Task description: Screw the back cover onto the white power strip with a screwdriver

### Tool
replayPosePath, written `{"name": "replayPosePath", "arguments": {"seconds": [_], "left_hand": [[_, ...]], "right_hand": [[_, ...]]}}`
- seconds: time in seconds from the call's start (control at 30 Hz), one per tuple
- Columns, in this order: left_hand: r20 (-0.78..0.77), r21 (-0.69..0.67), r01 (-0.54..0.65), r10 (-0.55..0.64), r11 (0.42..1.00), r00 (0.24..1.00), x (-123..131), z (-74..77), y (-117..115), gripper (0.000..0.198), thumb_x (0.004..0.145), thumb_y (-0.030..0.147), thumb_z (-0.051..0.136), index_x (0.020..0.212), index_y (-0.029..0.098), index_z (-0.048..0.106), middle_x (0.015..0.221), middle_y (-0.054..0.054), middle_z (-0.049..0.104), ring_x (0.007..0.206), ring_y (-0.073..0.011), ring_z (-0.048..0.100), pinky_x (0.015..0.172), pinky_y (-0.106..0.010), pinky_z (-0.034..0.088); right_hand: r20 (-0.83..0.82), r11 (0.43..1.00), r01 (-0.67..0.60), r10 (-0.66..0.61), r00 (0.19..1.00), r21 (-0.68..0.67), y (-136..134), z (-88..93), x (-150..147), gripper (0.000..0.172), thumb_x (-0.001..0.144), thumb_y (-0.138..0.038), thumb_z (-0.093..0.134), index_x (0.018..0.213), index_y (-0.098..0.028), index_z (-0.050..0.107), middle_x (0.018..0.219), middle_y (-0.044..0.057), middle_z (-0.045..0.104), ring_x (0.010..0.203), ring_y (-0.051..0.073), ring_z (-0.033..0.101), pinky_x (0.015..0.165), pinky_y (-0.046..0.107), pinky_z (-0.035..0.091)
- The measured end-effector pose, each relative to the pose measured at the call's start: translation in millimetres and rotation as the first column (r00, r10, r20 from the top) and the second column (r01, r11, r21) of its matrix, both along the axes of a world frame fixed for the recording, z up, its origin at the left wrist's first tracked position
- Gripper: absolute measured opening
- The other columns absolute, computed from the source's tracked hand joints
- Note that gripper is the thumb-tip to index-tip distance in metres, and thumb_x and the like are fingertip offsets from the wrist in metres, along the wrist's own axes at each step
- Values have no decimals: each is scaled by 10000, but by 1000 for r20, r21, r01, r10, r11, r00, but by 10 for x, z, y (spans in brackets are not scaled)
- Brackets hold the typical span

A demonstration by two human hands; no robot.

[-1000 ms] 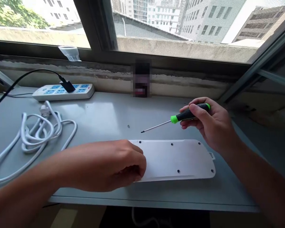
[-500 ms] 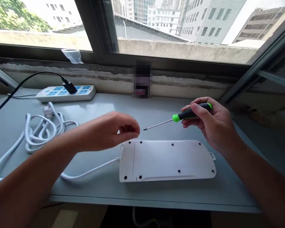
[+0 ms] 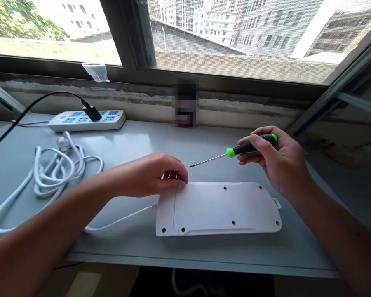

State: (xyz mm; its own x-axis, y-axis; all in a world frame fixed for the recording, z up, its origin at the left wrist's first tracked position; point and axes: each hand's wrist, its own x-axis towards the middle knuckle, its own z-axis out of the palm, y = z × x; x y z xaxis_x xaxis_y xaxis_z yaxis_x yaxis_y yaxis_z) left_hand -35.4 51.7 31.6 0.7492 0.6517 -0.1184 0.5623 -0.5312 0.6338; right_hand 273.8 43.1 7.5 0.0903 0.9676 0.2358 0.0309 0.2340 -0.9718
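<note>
A white power strip (image 3: 210, 208) lies face down on the desk, with dark screw holes along its back and its cord leaving from the left end. My left hand (image 3: 163, 173) is over its upper left edge, thumb and fingertips pinched together by a screw hole they cover. Anything in that pinch is too hidden to make out. To the right, my right hand (image 3: 280, 161) is closed round the black and green handle of a screwdriver (image 3: 230, 152). Its thin shaft points left, the tip apart from the strip and just right of my left fingers.
White coiled cord (image 3: 54, 173) with a plug lies at the left of the grey desk (image 3: 136, 251). Behind it a second power strip (image 3: 86, 126) carries a black plug (image 3: 92, 112). A clear plastic cup-like piece (image 3: 95, 71) stands on the window ledge.
My left hand has moved slightly right and down, from just above the power strip onto its upper edge. The right hand with the screwdriver has barely shifted.
</note>
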Motion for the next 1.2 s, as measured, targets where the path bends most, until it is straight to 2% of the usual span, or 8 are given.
{"name": "replayPosePath", "arguments": {"seconds": [0.17,0.3,0.4,0.53,0.63,0.93,1.03,1.2], "left_hand": [[17,32,-10,9,999,1000,-23,-19,10,189,998,287,635,960,206,801,940,-36,759,705,-123,619,665,-235,484],[55,63,-7,4,998,998,-40,21,-4,195,1002,263,624,973,214,810,970,-47,774,713,-126,646,652,-227,495],[74,78,49,-55,996,996,-26,58,-45,198,1015,252,613,1000,229,809,968,-45,776,720,-123,663,662,-217,513],[106,74,136,-143,988,984,30,64,-144,177,984,155,604,992,224,767,942,-39,759,687,-105,625,680,-206,526],[106,82,133,-141,988,984,56,50,-226,133,943,141,607,964,228,705,844,-12,720,681,-110,605,645,-195,508],[-3,-1,181,-181,984,983,18,33,-370,116,855,141,656,895,248,675,768,0,701,628,-119,607,576,-190,493],[-26,-29,197,-198,980,980,17,71,-377,154,832,118,679,909,251,684,796,2,721,625,-113,620,547,-176,484],[-8,-50,218,-219,975,976,33,154,-389,152,872,105,657,921,249,663,801,25,709,648,-92,631,548,-151,460]], "right_hand": [[7,1000,-6,6,1000,-3,25,4,8,337,903,-462,812,1001,-202,623,947,37,783,684,177,782,621,298,697],[-3,1000,-17,17,1000,-15,42,28,8,332,892,-454,817,977,-209,609,930,29,776,686,184,780,606,312,689],[0,1000,-20,20,1000,-12,32,49,-6,302,907,-438,794,973,-213,604,937,28,772,692,171,770,615,310,688],[8,1000,-28,28,1000,-4,13,73,-12,260,939,-410,760,981,-214,596,942,24,773,691,163,771,628,307,691],[2,999,-32,32,999,3,27,83,7,234,954,-386,745,971,-205,598,939,23,770,672,158,768,618,303,689],[-14,1000,-20,21,1000,13,70,97,23,259,943,-398,749,963,-197,585,921,13,761,623,128,746,611,284,681],[-16,1000,2,-2,1000,10,78,102,25,224,949,-367,735,955,-202,583,913,14,764,614,128,744,598,274,675],[-28,999,38,-37,999,22,121,61,55,211,934,-361,745,953,-215,595,913,31,766,641,151,757,595,291,676]]}}
